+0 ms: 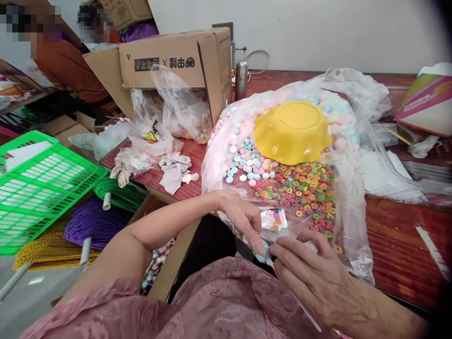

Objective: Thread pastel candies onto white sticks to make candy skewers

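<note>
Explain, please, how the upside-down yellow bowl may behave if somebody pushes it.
The yellow bowl looks like thin plastic, so probably light and slightly flexible. Its glossy surface may feel slippery. Face-down among loose candies, it would likely slide rather than roll.

Small pale-blue piece (261, 256) between left hand (243, 214) and right hand (310, 268): mostly finger-covered, details unclear. White stick (311, 317) by right hand: upper end hidden. Right forearm (391, 308): cut off, bottom edge. Green basket (70, 176), left of left hand: cut, left edge. Co-workers' heads (93, 23) beyond it: pixelated.
</note>
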Demonstrator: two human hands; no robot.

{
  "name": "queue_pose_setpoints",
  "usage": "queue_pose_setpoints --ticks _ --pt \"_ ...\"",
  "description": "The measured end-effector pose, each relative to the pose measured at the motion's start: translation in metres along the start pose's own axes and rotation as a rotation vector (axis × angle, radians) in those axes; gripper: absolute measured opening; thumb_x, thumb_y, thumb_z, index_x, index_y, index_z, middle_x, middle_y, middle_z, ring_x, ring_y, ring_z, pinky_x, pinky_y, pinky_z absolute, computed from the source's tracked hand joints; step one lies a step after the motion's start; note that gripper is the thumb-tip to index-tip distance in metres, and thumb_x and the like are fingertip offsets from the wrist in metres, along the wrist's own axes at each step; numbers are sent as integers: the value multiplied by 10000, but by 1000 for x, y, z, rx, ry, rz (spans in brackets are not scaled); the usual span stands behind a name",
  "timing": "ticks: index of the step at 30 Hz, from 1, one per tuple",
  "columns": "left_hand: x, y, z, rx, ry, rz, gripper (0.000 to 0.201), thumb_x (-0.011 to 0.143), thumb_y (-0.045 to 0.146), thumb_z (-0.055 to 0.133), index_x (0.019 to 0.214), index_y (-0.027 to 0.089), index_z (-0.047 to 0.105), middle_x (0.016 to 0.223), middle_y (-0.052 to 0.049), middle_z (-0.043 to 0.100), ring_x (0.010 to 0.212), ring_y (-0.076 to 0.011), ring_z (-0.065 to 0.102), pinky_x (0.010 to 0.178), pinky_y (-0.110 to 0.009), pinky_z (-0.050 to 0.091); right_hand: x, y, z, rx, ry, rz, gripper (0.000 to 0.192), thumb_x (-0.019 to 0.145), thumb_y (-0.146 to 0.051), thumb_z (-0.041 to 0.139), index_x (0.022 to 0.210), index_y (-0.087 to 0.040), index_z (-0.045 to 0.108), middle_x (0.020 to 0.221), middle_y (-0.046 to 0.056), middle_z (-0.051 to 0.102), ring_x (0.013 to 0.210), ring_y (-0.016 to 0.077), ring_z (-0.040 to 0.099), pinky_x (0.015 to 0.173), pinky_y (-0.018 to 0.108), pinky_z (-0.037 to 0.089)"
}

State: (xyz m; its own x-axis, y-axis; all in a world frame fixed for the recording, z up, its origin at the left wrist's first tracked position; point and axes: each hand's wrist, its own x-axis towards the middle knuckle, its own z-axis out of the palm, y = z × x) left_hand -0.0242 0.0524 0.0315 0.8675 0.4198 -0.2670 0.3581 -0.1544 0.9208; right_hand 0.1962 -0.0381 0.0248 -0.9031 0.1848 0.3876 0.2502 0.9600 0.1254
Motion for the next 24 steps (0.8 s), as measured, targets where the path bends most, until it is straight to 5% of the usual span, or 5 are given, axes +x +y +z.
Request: queue_pose_setpoints --ticks 4,9,14,18,24 --pt "-19 48 12 611 641 263 261 686 299 808 528 205 623 583 -22 591 619 -172 536 605 -290 410 0 28 16 -41 -54 240 240 862 -63 437 758 -200 604 697 65 601 706 222 513 722 427 377" --pt "-9 32 65 985 384 307 121 850 155 591 758 153 669 995 -133 662 948 -269 562 735 -357 453 11 59 9 469 197 750 242 921 -235 472 689 -199 529 646 18 543 617 155 485 593 302 364" --pt "16 -21 41 297 641 234 323 990 324 440 1150 161 668 1111 -112 667 997 -236 621 871 -378 514 31 26 17 1188 236 862 286 937 -349 472 720 -181 555 585 -13 521 504 108 458 493 239 363" --pt "12 -21 40 -21 885 336 427 918 444 599 1298 249 610 1371 -97 552 1305 -270 469 1113 -430 360 30 22 41 811 386 789 283 946 -275 452 696 -186 551 594 0 523 542 130 473 539 265 393" --pt "-23 -42 82 -577 513 197 473 845 551 662 1116 163 661 913 -69 667 830 -177 635 765 -293 519 40 22 56 357 561 481 170 866 -128 442 824 -190 594 759 72 614 709 196 498 707 361 411"
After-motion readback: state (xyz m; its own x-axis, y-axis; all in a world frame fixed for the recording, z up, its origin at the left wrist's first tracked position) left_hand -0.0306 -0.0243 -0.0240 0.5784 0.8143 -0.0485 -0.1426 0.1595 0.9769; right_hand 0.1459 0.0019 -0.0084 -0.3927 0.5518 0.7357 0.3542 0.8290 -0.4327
